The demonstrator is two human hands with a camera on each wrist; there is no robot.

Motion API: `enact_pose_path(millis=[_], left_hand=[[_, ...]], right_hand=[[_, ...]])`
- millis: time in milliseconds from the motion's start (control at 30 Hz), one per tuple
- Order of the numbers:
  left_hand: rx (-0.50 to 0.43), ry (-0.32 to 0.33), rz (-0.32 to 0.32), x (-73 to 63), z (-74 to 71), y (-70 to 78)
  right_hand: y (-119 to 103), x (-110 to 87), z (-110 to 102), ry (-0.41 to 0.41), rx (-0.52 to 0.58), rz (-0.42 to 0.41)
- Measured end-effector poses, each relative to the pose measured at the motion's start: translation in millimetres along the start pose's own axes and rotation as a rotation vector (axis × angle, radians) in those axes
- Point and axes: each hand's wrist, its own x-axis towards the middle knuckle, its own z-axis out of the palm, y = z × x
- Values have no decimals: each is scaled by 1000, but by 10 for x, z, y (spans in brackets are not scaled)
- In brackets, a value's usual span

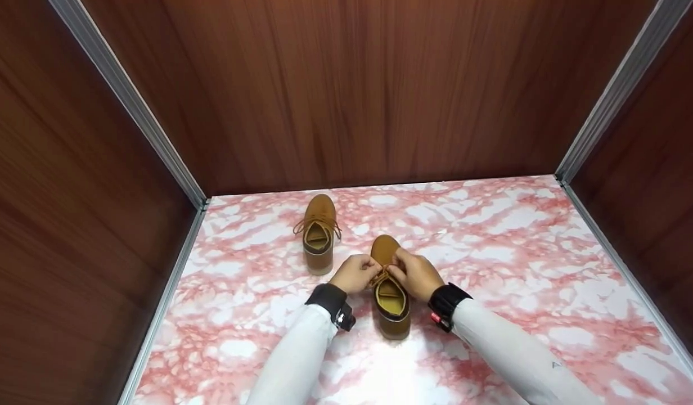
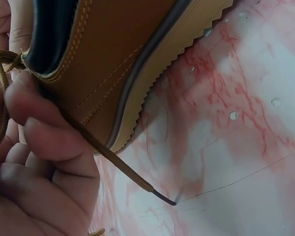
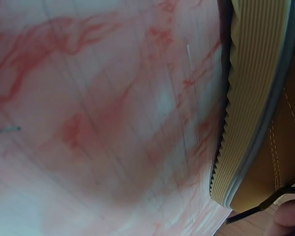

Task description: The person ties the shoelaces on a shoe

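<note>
A tan lace-up shoe (image 1: 385,247) with a dark collar stands on the surface, toe pointing away from me. My left hand (image 1: 356,274) is at the left side of its lacing, thumb and fingers pinching the shoelace (image 2: 123,167). The lace's dark-tipped end hangs free past those fingers, and a loop rises beside them. From the other side, my right hand (image 1: 421,277) pinches the lace over the tongue. In the right wrist view only a fingertip (image 3: 287,216) shows at the corner, against a lace end (image 3: 258,209) near the ridged sole (image 3: 250,98).
The matching tan shoe (image 1: 321,208) stands farther back to the left, its laces in a bow. Red-and-white marbled flooring (image 1: 493,253) lies beneath both. Brown wood-look panels (image 1: 352,95) with grey metal edge strips (image 1: 611,84) enclose the back and sides.
</note>
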Motion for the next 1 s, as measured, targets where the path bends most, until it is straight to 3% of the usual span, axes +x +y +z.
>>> enact_pose_path(millis=[333,600,1000], left_hand=[[71,-4,26,-4,-12,39],[-7,-37,-26,-9,-27,77],[-131,-67,-70,-22,-61,84]], right_hand=[[-20,5,-20,-20,40,19],[0,30,-92,-70,94,22],[81,-105,-289,-41,108,-52]])
